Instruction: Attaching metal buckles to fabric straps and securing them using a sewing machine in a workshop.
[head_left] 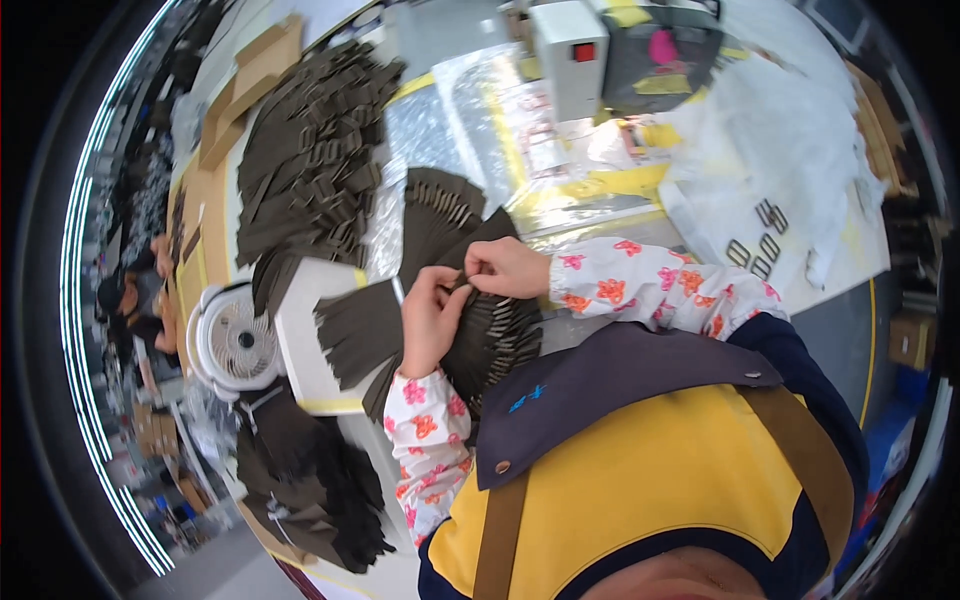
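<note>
Head view shows your two hands meeting over a fanned stack of dark strips (505,340), and the likeliest trouble, I judge, is that fan losing its order. Your left floral sleeve (425,420) lies right beside the strips, so a drag of that forearm could pull layers askew. The dark apron bib (610,390) comes close to the stack's near side as well; leaning forward could brush the ends out of line. A slip at your fingertips is possible too, since they cover most of the dark strip (464,283) between them and a poor hold would be hard to notice. The metal-looking loops (768,240) on the white sheet (700,190) sit well off to your right, probably clear of a small slip.

As for pose, your left hand (432,315) rises from below with its fingers curled toward the thumb, while your right hand (508,268) comes in from the right, its forearm nearly level. Both appear to pinch that strip just above the stack, though how firmly you cannot tell from here.
</note>
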